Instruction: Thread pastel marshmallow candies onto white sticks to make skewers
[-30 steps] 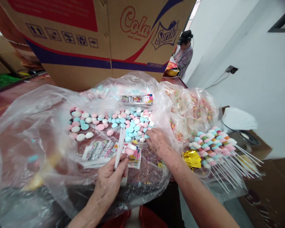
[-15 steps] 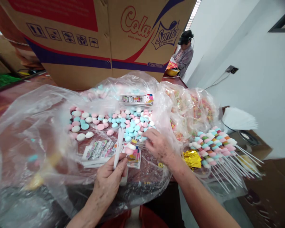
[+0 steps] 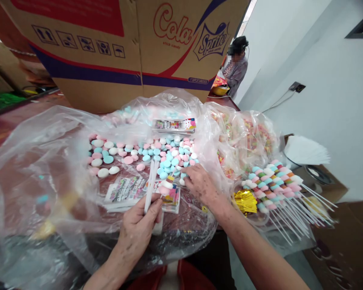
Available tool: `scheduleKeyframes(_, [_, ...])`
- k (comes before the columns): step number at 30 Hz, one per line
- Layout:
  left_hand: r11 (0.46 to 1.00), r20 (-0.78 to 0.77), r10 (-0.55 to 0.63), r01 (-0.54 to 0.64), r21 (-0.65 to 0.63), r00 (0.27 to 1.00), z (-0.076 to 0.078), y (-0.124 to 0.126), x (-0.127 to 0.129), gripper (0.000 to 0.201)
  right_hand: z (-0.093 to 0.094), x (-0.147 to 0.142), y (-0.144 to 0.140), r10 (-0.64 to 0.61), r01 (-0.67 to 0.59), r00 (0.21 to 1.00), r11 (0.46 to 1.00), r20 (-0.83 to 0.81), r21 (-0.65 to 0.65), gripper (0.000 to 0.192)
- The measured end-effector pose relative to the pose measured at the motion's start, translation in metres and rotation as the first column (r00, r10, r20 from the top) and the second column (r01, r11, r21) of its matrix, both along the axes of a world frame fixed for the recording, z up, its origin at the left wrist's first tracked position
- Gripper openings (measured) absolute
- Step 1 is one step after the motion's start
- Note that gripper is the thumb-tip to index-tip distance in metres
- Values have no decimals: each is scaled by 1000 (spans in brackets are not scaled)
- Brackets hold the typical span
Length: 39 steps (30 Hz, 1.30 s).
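Note:
My left hand [image 3: 142, 219] is closed around several white sticks [image 3: 152, 183] pointing up and away. By its thumb, one skewer of soft candies [image 3: 165, 186] shows pink, white and yellow pieces threaded together. My right hand [image 3: 201, 183] has its fingers bent and drawn together at the near right edge of the candy pile [image 3: 167, 161], close to the skewer's tip. What its fingertips pinch, if anything, is hidden. The loose candies are pink, white and pale blue. Printed packets [image 3: 125, 191] lie under the skewer and beyond my left hand.
Clear plastic sheeting [image 3: 42, 137] spreads over the table. More printed packets [image 3: 175, 125] lie at the back, before a large carton [image 3: 169, 86]. Finished-looking candy skewers [image 3: 272, 183] are piled at right beside gold ties [image 3: 245, 201]. A co-worker [image 3: 237, 66] stands farther off.
My right hand has shifted very slightly at the pile's edge, its fingers still together. The skewer by my left thumb has tilted a little. My left grip is the same.

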<state>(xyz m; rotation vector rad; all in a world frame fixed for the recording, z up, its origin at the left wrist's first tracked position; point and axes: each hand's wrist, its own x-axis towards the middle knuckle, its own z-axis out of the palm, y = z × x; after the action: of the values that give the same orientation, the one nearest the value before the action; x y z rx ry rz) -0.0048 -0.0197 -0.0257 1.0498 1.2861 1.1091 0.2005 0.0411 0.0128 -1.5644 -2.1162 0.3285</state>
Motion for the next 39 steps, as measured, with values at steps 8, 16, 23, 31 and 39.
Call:
scheduleKeyframes(8, [1000, -23, -3, 4, 21, 1000, -3, 2, -3, 34, 2, 5, -15, -44, 46, 999, 991, -16, 129, 21])
scheduleKeyframes(16, [999, -48, -26, 27, 23, 999, 0, 2, -1, 30, -18, -7, -25, -27, -47, 938, 978, 345, 204, 19])
scheduleKeyframes(23, [999, -34, -51, 51, 17, 998, -2, 0, -2, 30, -23, -12, -20, -9, -53, 926, 987, 378, 153, 17])
scheduleKeyframes(31, [996, -39, -71, 72, 45, 997, -2, 1, 1, 29, -18, -18, -12, 9, -41, 939, 996, 344, 84, 21])
scheduleKeyframes(39, [986, -293, -130, 154, 61, 947, 16, 2, -3, 31, -12, 2, -4, -287, 92, 642, 949, -711, -301, 19])
